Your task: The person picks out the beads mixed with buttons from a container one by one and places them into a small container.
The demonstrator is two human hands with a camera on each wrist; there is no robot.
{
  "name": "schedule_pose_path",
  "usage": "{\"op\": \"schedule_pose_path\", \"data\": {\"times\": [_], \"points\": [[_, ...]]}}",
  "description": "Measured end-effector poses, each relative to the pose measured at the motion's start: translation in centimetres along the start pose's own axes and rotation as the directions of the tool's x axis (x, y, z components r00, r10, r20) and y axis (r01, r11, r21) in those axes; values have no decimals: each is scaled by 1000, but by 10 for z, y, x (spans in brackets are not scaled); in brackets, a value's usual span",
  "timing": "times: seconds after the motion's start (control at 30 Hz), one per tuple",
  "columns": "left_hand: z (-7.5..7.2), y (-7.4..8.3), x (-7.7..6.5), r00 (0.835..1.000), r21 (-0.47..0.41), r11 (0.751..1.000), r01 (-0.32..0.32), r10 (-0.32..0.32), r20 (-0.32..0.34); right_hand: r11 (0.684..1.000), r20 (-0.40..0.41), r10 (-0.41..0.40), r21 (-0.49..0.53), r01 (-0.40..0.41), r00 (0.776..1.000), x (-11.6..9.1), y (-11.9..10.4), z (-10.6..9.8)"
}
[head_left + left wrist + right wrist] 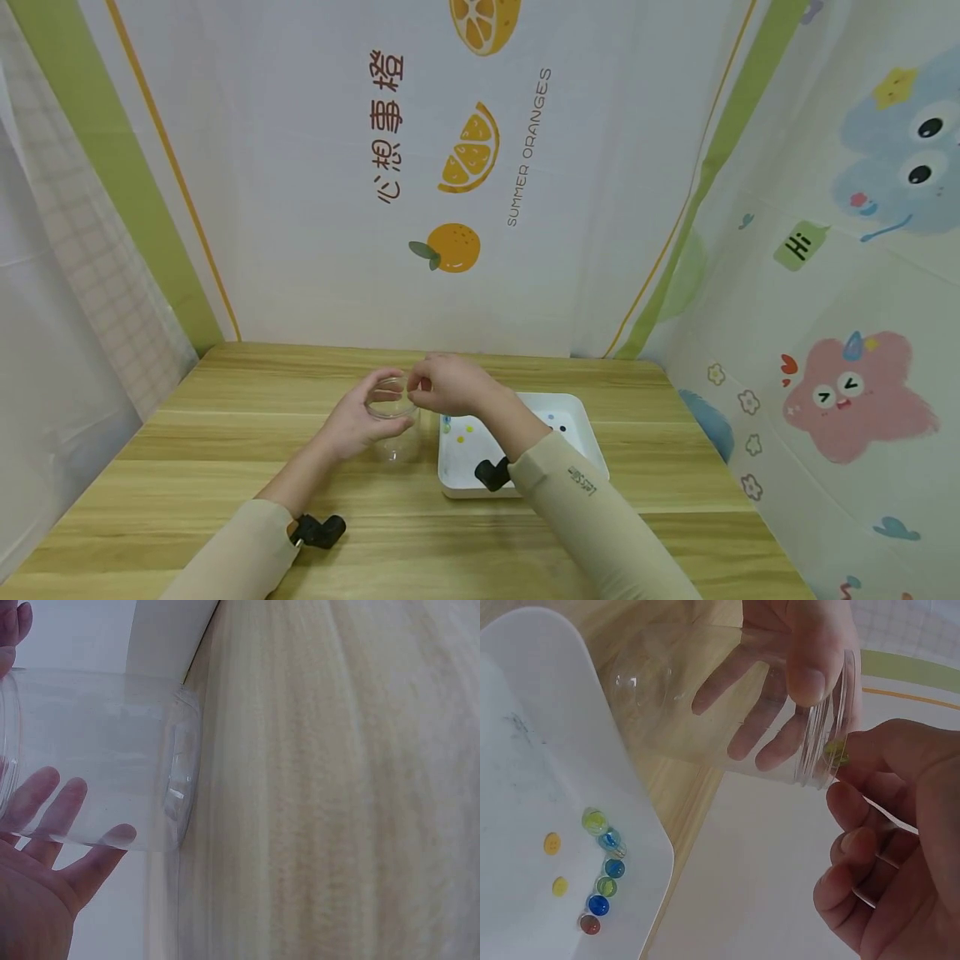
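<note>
My left hand (pixel 358 423) grips a clear plastic jar (pixel 112 742) near its mouth, with the fingers spread behind the wall and the thumb in front. The jar stands upright on the table, and no contents show through its wall. Right at its open rim, my right hand (pixel 453 386) pinches a yellow-green marble (pixel 836 753) between thumb and index finger. In the right wrist view the other fingers are curled in below it.
Right of the jar is a white tray (pixel 517 492). A row of marbles (pixel 598 904) lies along its near wall, with two yellow buttons (pixel 552 843) beside them. Small dark pieces (pixel 562 428) lie farther right. A printed curtain (pixel 315 250) hangs behind the wooden table (pixel 397 542).
</note>
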State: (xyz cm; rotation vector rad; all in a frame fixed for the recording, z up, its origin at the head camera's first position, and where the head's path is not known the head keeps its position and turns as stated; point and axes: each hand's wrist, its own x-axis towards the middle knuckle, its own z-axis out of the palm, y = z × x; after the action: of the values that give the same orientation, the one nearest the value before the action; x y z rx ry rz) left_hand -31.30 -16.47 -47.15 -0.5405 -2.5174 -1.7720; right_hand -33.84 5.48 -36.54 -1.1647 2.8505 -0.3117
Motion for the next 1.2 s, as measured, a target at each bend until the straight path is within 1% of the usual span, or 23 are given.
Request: {"op": "schedule_pose_path", "data": {"times": [0.2, 0.33, 0.63, 0.87, 1.07, 1.2], "points": [[0, 0, -1, 1000, -5, 1000, 5, -5, 3, 1000, 4, -28, 6, 28, 1000, 0, -1, -1], [0, 1, 0, 1000, -11, 1000, 9, -9, 0, 1000, 9, -27, 13, 27, 1000, -1, -3, -1], [1, 1, 0, 1000, -32, 999, -17, 17, -8, 998, 6, -27, 54, 27, 1000, -2, -1, 1], [1, 0, 0, 1000, -27, 1000, -12, 11, -7, 993, -41, 10, 115, -5, 999, -5, 9, 3], [2, 0, 0, 1000, -23, 1000, -17, 16, -13, 983, -92, 18, 184, -1, 996, -16, 20, -1], [2, 1, 0, 1000, -24, 1000, -16, 16, -16, 979, -96, 34, 204, -14, 995, -23, 30, -2]]}}
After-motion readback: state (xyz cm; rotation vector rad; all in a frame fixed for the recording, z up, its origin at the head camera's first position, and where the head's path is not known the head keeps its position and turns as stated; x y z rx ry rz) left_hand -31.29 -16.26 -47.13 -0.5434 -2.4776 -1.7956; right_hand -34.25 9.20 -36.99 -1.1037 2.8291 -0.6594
